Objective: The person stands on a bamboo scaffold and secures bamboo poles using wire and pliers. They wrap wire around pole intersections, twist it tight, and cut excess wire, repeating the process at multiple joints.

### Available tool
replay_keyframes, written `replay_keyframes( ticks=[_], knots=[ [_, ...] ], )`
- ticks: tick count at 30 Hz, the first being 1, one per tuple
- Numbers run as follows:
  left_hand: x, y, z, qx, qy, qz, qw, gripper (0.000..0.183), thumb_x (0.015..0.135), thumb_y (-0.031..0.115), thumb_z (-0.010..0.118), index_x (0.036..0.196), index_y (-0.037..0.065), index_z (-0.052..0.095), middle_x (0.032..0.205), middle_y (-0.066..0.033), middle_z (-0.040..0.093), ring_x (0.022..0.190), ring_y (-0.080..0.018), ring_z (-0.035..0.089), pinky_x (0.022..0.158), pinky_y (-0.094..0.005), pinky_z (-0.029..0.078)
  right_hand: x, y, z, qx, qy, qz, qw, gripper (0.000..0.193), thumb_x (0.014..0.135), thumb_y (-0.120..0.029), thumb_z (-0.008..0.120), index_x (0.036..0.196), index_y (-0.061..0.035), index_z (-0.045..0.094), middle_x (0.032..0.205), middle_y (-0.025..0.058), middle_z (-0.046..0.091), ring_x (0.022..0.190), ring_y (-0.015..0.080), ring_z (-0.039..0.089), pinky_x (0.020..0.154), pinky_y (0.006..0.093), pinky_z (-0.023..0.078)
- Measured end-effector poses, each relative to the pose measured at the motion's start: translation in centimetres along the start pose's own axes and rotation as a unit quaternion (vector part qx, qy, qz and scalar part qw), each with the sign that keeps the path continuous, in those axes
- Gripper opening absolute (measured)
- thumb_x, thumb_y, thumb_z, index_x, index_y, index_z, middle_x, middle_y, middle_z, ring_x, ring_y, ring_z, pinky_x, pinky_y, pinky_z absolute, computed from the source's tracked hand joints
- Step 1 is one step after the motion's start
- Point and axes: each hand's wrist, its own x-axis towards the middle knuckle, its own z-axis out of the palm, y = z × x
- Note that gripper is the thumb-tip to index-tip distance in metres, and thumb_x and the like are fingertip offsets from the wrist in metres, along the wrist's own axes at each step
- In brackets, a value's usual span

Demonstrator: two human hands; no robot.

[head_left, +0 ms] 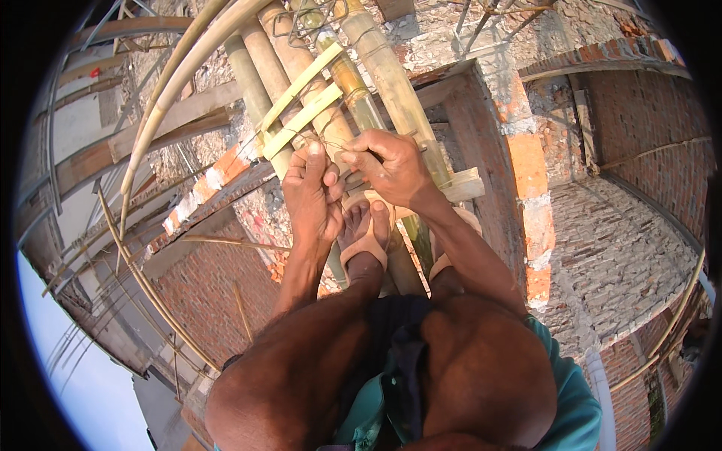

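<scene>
A thin dark wire stretches between my two hands, above the bamboo poles. My left hand pinches it between thumb and fingers. Close beside it on the right, my right hand is closed with the fingers curled, also on the wire. Just beyond them, two pale split-bamboo strips lie slantwise across several round bamboo poles. Bent loops of dark wire rest on the poles farther off. The wire's ends are hidden by my fingers.
My sandalled feet stand on the bamboo, right behind my hands. A short timber end sticks out at the right. Brick walls drop away on both sides below. Long curved bamboo poles rise at the left, and a brick column stands at the right.
</scene>
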Motion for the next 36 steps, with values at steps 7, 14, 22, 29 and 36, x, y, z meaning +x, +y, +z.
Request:
replay_keyframes(
  ticks=[7,14,22,29,36],
  knots=[
    [-1.3,1.4,0.7,0.016,-0.017,0.054,0.998,0.016,0.104,0.017,0.065,0.097,0.006,0.056,0.072,0.0007,0.051,0.059,-0.0054,0.047,0.041,-0.0184,0.033,0.6,0.1,0.1,-0.181,-0.037,-0.124,0.975,0.004,0.087,-0.013,0.076,0.088,-0.0106,0.073,0.073,0.0063,0.066,0.068,0.0296,0.062,0.06,0.042,0.049],
    [-0.7,3.0,0.9,-0.175,-0.039,-0.143,0.973,0.018,0.104,0.022,0.065,0.1,0.006,0.056,0.074,-0.0037,0.059,0.054,-0.0066,0.048,0.042,-0.0187,0.034,0.8,-1.0,-0.1,-0.375,0.047,-0.224,0.898,0.01,0.075,-0.007,0.074,0.083,-0.0129,0.07,0.073,0.0015,0.065,0.064,0.0251,0.06,0.055,0.0399,0.049],
    [0.4,3.8,-2.4,-0.216,-0.135,-0.133,0.958,0.01,0.105,0.015,0.063,0.106,0.008,0.056,0.07,-0.0035,0.058,0.05,-0.0047,0.041,0.043,-0.0184,0.031,1.0,-0.3,-0.7,-0.36,0.151,-0.122,0.913,0.011,0.083,-0.013,0.075,0.083,-0.0106,0.064,0.07,0.0065,0.064,0.062,0.0311,0.062,0.054,0.0418,0.049],
    [-1.1,3.3,-2.2,0.195,-0.089,0.045,0.976,0.015,0.102,0.018,0.068,0.109,0.006,0.062,0.067,0.005,0.051,0.053,-0.0005,0.035,0.045,-0.0171,0.026,0.3,0.1,-0.9,-0.288,0.092,-0.035,0.953,0.01,0.085,-0.009,0.074,0.093,-0.007,0.068,0.076,0.0101,0.067,0.068,0.0292,0.067,0.059,0.0415,0.052],
    [-1.1,5.0,-3.7,0.15,-0.084,0.005,0.985,0.015,0.1,0.017,0.071,0.104,0.007,0.06,0.068,0.002,0.054,0.051,-0.0025,0.037,0.043,-0.0185,0.025,2.4,0.0,-3.2,-0.416,-0.03,-0.269,0.868,0.016,0.08,-0.008,0.076,0.094,-0.0099,0.069,0.069,0.0066,0.064,0.059,0.0236,0.063,0.052,0.0386,0.048]
  ],
)
